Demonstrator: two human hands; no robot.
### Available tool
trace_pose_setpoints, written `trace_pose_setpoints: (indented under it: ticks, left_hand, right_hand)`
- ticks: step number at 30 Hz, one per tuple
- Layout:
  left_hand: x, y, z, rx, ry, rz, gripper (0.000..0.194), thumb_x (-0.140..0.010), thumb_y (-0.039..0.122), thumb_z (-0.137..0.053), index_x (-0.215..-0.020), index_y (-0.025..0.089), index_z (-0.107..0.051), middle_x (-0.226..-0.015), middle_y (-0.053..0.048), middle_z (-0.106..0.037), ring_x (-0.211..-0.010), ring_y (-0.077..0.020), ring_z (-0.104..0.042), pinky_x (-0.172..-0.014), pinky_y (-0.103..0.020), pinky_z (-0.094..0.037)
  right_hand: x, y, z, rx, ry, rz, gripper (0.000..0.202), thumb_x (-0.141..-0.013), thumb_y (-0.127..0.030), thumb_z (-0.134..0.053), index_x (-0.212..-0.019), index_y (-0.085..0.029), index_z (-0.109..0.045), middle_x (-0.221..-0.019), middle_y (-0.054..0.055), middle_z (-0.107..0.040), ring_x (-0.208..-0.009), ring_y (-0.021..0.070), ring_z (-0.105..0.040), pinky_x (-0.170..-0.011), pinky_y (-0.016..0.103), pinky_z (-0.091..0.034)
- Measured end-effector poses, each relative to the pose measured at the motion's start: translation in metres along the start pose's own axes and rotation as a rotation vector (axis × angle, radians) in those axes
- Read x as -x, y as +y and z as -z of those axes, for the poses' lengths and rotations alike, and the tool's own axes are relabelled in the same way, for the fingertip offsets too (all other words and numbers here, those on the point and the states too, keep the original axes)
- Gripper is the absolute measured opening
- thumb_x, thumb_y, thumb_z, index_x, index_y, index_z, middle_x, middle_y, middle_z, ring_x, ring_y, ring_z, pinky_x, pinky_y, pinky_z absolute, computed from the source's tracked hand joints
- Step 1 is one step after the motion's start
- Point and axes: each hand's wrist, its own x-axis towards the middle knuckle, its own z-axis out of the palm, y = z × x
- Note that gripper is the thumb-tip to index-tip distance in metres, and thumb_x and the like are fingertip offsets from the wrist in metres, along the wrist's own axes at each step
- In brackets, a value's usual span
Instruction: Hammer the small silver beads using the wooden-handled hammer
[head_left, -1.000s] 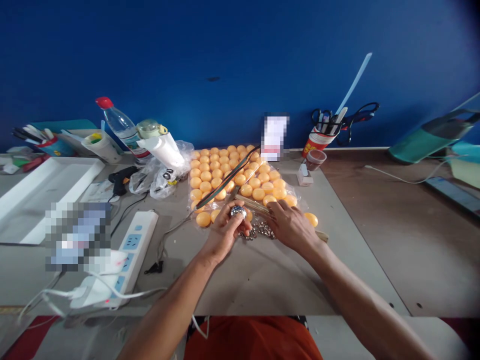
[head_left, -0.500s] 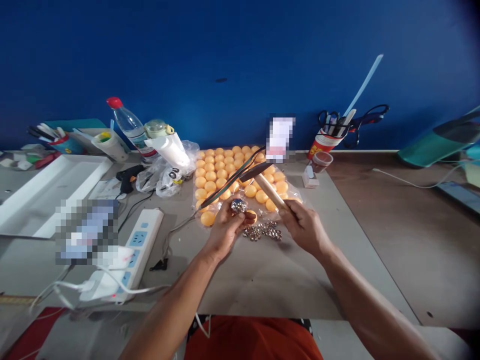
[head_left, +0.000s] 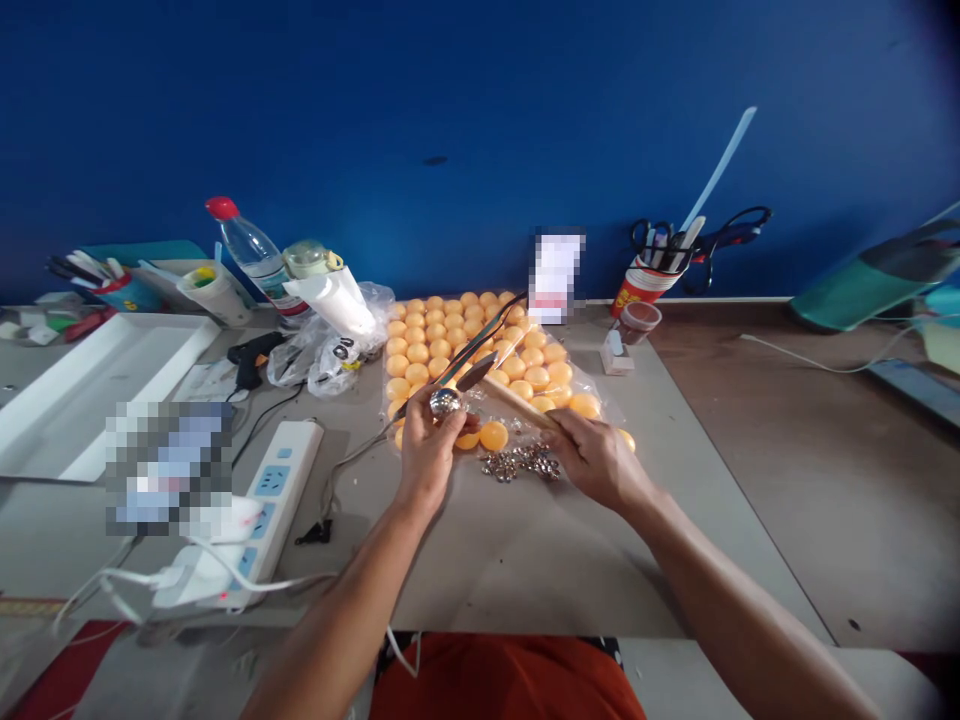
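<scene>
Between the fingers of my left hand [head_left: 427, 455] is a shiny silver ball [head_left: 446, 402], its top showing. My right hand [head_left: 596, 455] is wrapped round the wooden handle of a hammer [head_left: 517, 400]. The hammer's dark head points left, just right of the ball and apart from it. Under both hands lies a clear plastic sheet with many orange balls [head_left: 536, 378] in rows. One loose orange ball [head_left: 493, 436] sits beside my left fingers. A small pile of shiny metal bits [head_left: 520, 462] lies on the table between my hands.
At left are a white power strip [head_left: 281, 490] with cords, a white tray [head_left: 97, 400], a black glue gun [head_left: 251, 360] and a plastic bottle [head_left: 259, 260]. A red cup of tools [head_left: 645, 285] and a small box [head_left: 617, 355] stand at back right.
My left hand has moved left with the silver ball. The hammer head has dropped lower and shifted left, nearer the ball. The loose orange ball by my left fingers shows more fully.
</scene>
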Motion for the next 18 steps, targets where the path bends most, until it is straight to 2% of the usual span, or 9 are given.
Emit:
trace_pose_setpoints:
  ticks: [3,8,14,18]
  left_hand:
    - [0.0003,0.0007,-0.001,-0.001,-0.008,-0.018,0.043,-0.07,0.029,-0.079,-0.103,0.021,-0.054,-0.089,0.002,-0.064,-0.064,-0.0106,-0.069,-0.063,-0.024,-0.059]
    - [-0.0005,-0.0003,-0.001,0.033,0.027,-0.017,0.044,-0.07,0.027,-0.079,-0.105,0.022,-0.053,-0.086,0.003,-0.064,-0.063,-0.0106,-0.069,-0.062,-0.025,-0.059]
    - [0.0009,0.0009,-0.0013,0.017,-0.027,-0.02,0.044,-0.069,0.027,-0.08,-0.104,0.022,-0.054,-0.089,0.002,-0.065,-0.065,-0.0115,-0.069,-0.064,-0.026,-0.06]
    - [0.0008,-0.0014,-0.0005,-0.002,0.005,-0.03,0.046,-0.069,0.028,-0.081,-0.106,0.023,-0.053,-0.088,0.003,-0.065,-0.064,-0.0113,-0.069,-0.065,-0.026,-0.06]
  right_hand:
    - [0.0011,-0.0049,0.0016,-0.096,0.084,-0.006,0.016,-0.092,-0.028,-0.045,-0.079,-0.021,-0.05,-0.06,-0.002,-0.052,-0.052,0.012,-0.048,-0.051,0.022,-0.035]
    - [0.0021,-0.0043,-0.0004,-0.04,-0.028,0.042,0.017,-0.093,-0.028,-0.045,-0.079,-0.02,-0.051,-0.065,0.0,-0.055,-0.057,0.0134,-0.05,-0.055,0.024,-0.037]
    - [0.0026,-0.0033,0.0003,-0.082,0.061,0.058,0.016,-0.093,-0.028,-0.044,-0.084,-0.019,-0.053,-0.064,0.0,-0.054,-0.057,0.0136,-0.051,-0.055,0.025,-0.038]
    - [0.0031,-0.0018,-0.0006,-0.012,-0.031,0.046,0.017,-0.093,-0.029,-0.045,-0.082,-0.019,-0.054,-0.067,0.001,-0.056,-0.057,0.0144,-0.051,-0.055,0.026,-0.037]
